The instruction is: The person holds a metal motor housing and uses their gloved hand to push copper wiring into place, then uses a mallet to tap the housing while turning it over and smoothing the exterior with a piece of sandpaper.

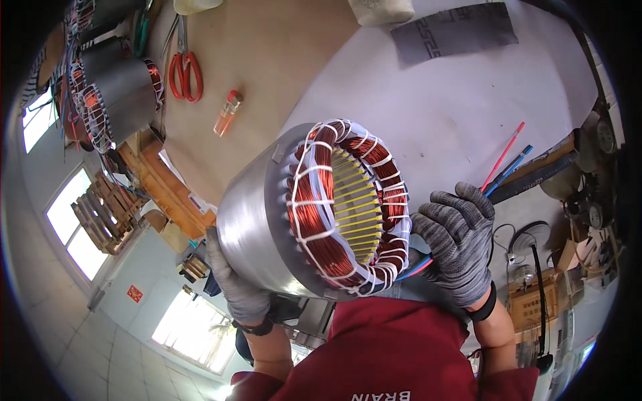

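A motor stator (257, 220) with a silver metal shell lies tilted on the table's near side, its open end facing right. Around that end runs a ring of copper windings (313, 207) laced with white cord, and yellow slot strips line the bore. My left hand (241, 284), in a grey glove, presses against the shell's near left side; part of its fingers is hidden behind the metal. To the right of the windings, my gloved right hand (458, 244) is closed around red and blue lead wires (503, 160). Their ends stick out above its fingers.
Red-handled scissors (185, 75) and a small clear orange lighter-like item with a red top (228, 113) lie on the table (267, 73). A dark grey sheet (458, 30) rests at the far right. More wound stators (120, 93) stand at the far left, with wires hanging off.
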`<control>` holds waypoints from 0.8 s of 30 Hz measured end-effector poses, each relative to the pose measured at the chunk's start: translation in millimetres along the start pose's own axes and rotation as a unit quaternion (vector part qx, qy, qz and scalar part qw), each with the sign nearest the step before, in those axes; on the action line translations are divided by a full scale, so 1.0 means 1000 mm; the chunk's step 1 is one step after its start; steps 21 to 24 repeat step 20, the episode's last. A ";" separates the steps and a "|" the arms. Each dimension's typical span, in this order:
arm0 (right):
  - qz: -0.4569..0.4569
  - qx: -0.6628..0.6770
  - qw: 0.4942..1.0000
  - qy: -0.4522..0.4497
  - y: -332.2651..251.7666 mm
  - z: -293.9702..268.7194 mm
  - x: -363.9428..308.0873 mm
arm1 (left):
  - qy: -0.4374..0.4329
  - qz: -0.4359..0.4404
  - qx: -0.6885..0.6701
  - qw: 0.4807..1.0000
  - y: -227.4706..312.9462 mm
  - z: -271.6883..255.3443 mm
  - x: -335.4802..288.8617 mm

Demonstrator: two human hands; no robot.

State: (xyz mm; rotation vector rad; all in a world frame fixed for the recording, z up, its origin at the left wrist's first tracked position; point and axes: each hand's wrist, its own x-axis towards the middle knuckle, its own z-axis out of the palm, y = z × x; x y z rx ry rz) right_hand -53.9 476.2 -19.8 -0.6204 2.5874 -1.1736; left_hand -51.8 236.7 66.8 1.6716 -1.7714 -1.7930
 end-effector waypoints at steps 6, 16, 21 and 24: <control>0.008 0.033 0.998 0.053 -0.003 0.001 0.022 | -0.066 0.026 -0.041 0.997 -0.005 -0.017 0.011; -0.083 0.071 0.993 0.050 -0.009 -0.001 0.045 | -0.181 0.059 -0.022 0.982 -0.077 -0.070 -0.020; -0.071 0.140 0.987 0.021 -0.016 -0.006 0.033 | -0.284 0.094 -0.115 0.947 -0.081 -0.073 -0.029; -0.071 0.140 0.987 0.021 -0.016 -0.006 0.033 | -0.284 0.094 -0.115 0.947 -0.081 -0.073 -0.029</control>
